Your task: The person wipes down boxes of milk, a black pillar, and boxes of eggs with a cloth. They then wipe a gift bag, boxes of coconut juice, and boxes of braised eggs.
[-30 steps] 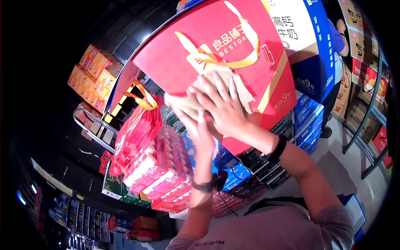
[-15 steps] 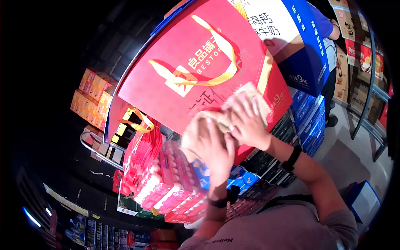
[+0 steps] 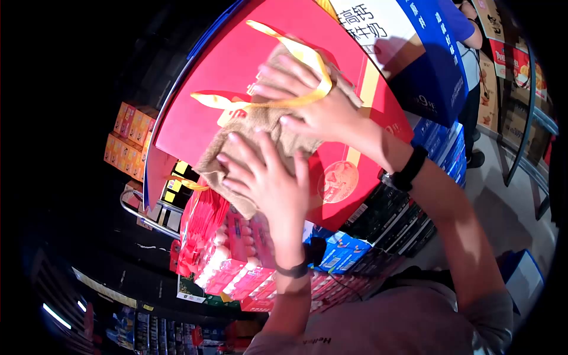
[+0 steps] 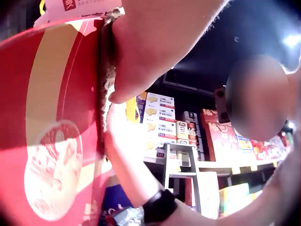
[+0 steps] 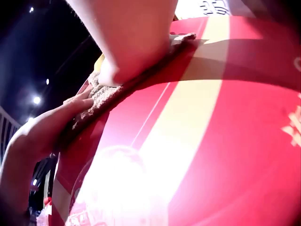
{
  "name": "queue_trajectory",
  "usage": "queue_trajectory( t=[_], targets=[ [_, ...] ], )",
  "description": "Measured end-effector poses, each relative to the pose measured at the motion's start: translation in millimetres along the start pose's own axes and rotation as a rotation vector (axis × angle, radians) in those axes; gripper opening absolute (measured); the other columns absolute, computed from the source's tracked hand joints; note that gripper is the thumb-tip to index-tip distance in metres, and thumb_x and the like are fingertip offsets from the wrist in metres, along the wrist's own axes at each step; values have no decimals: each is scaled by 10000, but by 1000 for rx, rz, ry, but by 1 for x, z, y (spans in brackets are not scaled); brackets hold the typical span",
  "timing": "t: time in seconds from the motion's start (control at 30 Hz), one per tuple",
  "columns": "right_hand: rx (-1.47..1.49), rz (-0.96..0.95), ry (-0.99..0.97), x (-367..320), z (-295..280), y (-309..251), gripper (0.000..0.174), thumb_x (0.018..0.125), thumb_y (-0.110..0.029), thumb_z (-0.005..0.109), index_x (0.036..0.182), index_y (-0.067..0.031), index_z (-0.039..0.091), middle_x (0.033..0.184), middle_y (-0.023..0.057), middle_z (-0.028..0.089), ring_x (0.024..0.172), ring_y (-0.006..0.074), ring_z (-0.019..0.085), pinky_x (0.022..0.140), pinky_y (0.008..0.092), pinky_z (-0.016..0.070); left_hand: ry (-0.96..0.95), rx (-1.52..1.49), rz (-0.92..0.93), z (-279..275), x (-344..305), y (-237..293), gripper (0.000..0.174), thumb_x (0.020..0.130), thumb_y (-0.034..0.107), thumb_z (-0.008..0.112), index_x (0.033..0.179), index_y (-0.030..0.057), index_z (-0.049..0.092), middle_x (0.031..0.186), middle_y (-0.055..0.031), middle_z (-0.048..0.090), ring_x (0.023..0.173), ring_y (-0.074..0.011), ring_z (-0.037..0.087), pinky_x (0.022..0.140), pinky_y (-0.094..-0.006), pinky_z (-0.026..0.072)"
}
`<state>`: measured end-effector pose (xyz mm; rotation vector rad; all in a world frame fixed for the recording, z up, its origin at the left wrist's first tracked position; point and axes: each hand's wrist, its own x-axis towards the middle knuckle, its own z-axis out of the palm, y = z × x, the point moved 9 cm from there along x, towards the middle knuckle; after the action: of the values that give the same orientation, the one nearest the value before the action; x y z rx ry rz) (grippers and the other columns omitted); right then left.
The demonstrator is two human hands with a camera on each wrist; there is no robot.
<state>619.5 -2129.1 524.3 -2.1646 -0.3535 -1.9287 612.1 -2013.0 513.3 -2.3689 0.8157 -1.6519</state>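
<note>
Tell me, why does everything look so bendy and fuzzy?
Head view: a fisheye lens curves the red gift box and blackens the corners. Left wrist view: the box, so close, is out of focus. Right wrist view: glare whitens the box below the brown cloth.

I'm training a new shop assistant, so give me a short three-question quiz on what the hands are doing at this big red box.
1. True or false: both hands press flat on the brown cloth against the red gift box.
2. Which lies higher on the box in the head view, the left hand or the right hand? A) left B) right C) level
3. Fill in: the ribbon handle on the box is ____ in colour.

Key: 1 true; 2 B; 3 yellow.
</note>
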Motion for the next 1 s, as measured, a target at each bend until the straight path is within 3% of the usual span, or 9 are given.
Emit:
queue_trajectory(
  t=[0.27,0.4,0.47,0.67,0.73,0.77,0.83,0.9,1.0],
  targets=[
    [-148,311,-84,-158,-8,40,565,727,-282,581,1255,-109,480,1371,143,343,1270,373,286,1022,536,223,-175,-220,132,63,-84,88,636,811,453,490,1376,211,325,1447,-111,234,1255,-432,268,926,-627,247],
    [-102,469,-164,-218,18,18,529,748,-231,515,1247,-58,474,1343,191,359,1249,411,303,1006,557,224,-296,-484,43,89,-145,86,670,754,420,563,1350,183,370,1416,-110,297,1147,-436,394,916,-625,253],
    [-125,471,-12,-222,25,-12,488,788,-261,461,1232,-59,489,1330,197,371,1234,413,326,1004,556,221,-344,-440,-17,87,-161,68,629,744,361,587,1299,118,417,1403,-165,292,1192,-462,327,948,-642,178],
    [-54,187,-26,-186,42,-111,276,807,-255,521,1034,-158,643,1164,13,561,1072,226,507,883,394,368,-386,-123,-152,75,-206,5,582,783,246,518,1300,16,380,1404,-231,238,1277,-495,162,963,-682,55],
    [46,139,-83,-196,54,-115,275,780,-217,520,1015,-148,645,1172,31,548,1100,263,481,927,451,328,-347,-164,-122,71,-211,4,589,789,223,502,1317,10,353,1393,-255,240,1286,-494,136,968,-677,36],
    [45,112,-92,-200,55,-114,269,776,-217,524,1005,-147,647,1171,28,546,1103,260,477,934,446,317,-328,-195,-134,64,-206,7,404,786,248,523,1137,48,515,1376,-203,317,1257,-455,267,933,-681,147],
    [84,207,-270,-214,60,-96,331,749,-244,559,1062,-143,602,1236,37,501,1159,252,429,937,455,291,-442,-210,-77,73,-208,23,436,784,259,528,1159,39,496,1378,-199,317,1260,-443,273,936,-667,175],
    [-31,326,-51,-238,38,-70,392,742,-249,560,1117,-133,570,1265,80,462,1180,301,393,929,490,287,-494,-361,-71,85,-210,45,520,748,253,549,1213,38,463,1389,-181,303,1278,-395,278,985,-580,225],
    [81,531,-64,-278,29,-28,505,725,-180,575,1218,-97,500,1340,154,363,1257,381,294,968,545,258,-365,-474,205,97,-211,99,634,753,240,559,1303,-3,358,1392,-274,223,1271,-443,240,987,-574,215]
  ],
)
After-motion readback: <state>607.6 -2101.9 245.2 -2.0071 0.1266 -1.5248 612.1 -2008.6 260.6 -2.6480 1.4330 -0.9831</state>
